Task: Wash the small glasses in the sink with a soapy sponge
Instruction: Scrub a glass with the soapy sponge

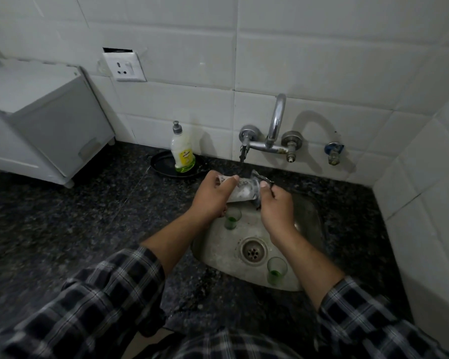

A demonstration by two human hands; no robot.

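Note:
Both my hands hold a soapy grey sponge (244,191) above the back of the small steel sink (218,242), under the tap. My left hand (213,195) grips its left end, thumb on top. My right hand (275,203) pinches its right end. White foam covers the sponge's middle. One small glass with a green base (232,218) stands in the sink just below my left hand. A second small green-based glass (276,270) stands upright at the sink's front right, beside the drain (253,251).
A wall tap (270,136) with two valve handles sits above the sink. A dish soap bottle (182,149) stands on a black tray (163,164) at the left. A white cabinet (42,120) occupies the dark granite counter (88,216) far left. Tiled wall at right.

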